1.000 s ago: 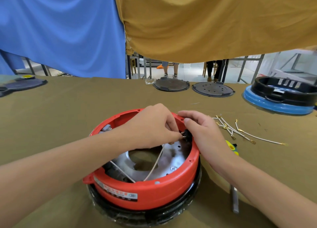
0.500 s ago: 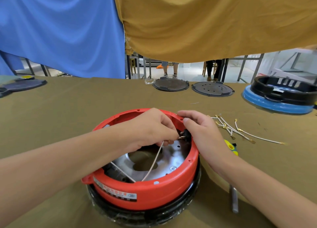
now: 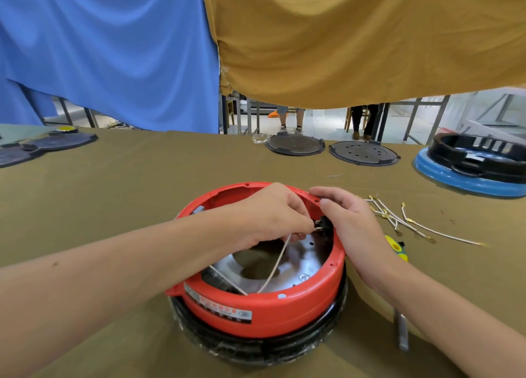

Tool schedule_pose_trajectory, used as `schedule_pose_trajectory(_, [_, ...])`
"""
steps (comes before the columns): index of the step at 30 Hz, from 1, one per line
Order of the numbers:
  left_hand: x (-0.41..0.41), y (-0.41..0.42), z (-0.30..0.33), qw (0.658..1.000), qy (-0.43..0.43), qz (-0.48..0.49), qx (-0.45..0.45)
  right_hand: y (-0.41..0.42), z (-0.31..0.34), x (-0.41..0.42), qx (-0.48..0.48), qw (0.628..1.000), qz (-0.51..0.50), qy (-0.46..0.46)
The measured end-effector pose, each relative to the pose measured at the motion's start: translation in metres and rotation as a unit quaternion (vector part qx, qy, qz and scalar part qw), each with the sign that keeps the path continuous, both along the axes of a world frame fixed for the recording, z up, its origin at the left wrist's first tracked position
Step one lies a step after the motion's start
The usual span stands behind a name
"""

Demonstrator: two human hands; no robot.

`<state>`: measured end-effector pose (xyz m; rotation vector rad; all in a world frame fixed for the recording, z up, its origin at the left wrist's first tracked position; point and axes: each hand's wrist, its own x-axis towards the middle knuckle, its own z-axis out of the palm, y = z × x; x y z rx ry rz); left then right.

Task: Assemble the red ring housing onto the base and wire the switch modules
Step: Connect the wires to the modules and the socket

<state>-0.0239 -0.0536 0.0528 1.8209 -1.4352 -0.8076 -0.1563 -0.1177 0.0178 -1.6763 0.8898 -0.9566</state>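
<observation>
The red ring already sits on the black base at the near middle of the table, so the mounting looks done. Wiring is under way: the left hand pinches the end of a white wire against the black switch on the ring's right inner wall, while the right hand curls over the rim there, steadying it. Spare wires lie further right, suggesting more connections remain.

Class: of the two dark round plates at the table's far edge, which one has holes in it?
The right-hand plate, nearer the blue-rimmed unit; the left-hand plate shows none.
</observation>
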Motion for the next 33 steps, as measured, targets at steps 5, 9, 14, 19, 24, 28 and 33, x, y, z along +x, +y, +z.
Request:
schedule_pose_trajectory(5, [0.014,0.005,0.009,0.998,-0.021,-0.046,0.028,-0.001,0.000,-0.004,0.000,1.000,0.011,0.000])
schedule_pose_trajectory(9, [0.047,0.024,0.030,0.996,-0.075,-0.042,-0.005,-0.005,-0.002,-0.004,-0.014,1.000,0.015,0.006])
schedule_pose_trajectory(14, [0.098,0.044,0.027,0.953,-0.236,0.139,-0.129,-0.001,0.003,-0.007,-0.049,0.998,0.050,0.012])
schedule_pose_trajectory(19, [0.112,0.047,-0.003,0.987,-0.023,0.157,-0.036,0.001,0.012,-0.010,-0.132,0.985,0.076,0.080])
schedule_pose_trajectory(24, [0.108,0.032,0.001,0.991,-0.004,0.106,-0.087,-0.003,0.019,-0.014,-0.181,0.972,0.070,0.132])
schedule_pose_trajectory(28, [0.103,0.026,-0.001,0.990,0.079,0.085,-0.084,-0.010,0.024,-0.022,-0.183,0.971,0.075,0.133])
schedule_pose_trajectory(33, [0.114,0.059,-0.016,0.988,0.123,0.083,-0.033,-0.013,0.024,-0.021,-0.187,0.957,0.132,0.178])
